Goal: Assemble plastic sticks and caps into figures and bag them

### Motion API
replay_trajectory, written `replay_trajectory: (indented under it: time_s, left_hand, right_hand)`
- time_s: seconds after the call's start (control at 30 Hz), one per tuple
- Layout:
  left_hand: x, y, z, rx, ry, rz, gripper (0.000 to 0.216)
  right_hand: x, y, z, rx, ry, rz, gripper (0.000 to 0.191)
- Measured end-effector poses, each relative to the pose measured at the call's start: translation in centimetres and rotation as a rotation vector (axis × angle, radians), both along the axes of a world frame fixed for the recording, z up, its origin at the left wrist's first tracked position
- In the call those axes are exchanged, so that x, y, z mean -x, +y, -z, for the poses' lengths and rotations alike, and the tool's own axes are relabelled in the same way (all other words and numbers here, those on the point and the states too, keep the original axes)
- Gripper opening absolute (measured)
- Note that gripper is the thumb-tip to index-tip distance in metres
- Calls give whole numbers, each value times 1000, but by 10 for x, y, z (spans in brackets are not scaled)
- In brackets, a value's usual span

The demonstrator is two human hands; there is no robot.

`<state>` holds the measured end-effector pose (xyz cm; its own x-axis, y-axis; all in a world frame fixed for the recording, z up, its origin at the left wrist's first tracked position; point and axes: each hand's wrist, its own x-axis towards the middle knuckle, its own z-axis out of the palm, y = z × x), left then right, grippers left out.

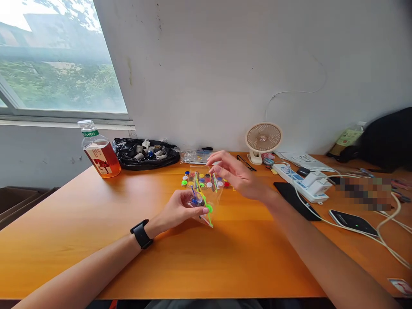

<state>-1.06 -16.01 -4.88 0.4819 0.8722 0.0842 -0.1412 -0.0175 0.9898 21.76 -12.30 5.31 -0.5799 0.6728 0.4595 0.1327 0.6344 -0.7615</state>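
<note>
Midway across the desk (199,262), my left grip (178,210) pinches a clear bag (212,197) of coloured pieces (210,209).
My right grip (236,177) curls near its top, whether closed on it I can't tell; I judge I'm handling that end, which calls for a steady left hold.

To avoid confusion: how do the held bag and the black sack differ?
The held bag is clear; the black sack is opaque. The left hand grips the held bag; the black sack rests on the table. The held bag has bright pieces, the black sack mostly grey ones. Both contain several pieces.
</note>
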Motion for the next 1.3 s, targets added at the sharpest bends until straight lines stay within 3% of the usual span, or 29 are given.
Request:
replay_trajectory:
  time_s: [0.1,0.13,0.23,0.3,0.47,0.6,0.77,1.07,1.3]
  left_hand:
    - [-5,-3,1,44,-34,-5,43]
    - [-5,-4,2,45,-24,-8,44]
    - [-3,-4,2,57,42,-59,56]
    - [1,-1,3,18,74,-120,54]
    - [6,7,4,-120,152,-110,40]
    - [5,7,3,-129,34,-138,38]
    - [6,10,6,-105,-19,-174,35]
    - [12,12,3,9,-58,-53,48]
    - [9,11,2,-30,-29,-133,39]
  right_hand:
    - [-7,-2,41,221,90,88,55]
    - [-8,-2,54,280,163,96,60]
    - [-7,-2,84,425,288,84,52]
    - [-6,-2,92,460,306,77,46]
    - [-1,-9,91,432,301,94,36]
    - [3,-15,93,406,266,91,34]
    - [5,-17,100,386,258,97,37]
    - [2,-15,99,371,239,141,40]
    - [0,-14,101,409,239,98,41]
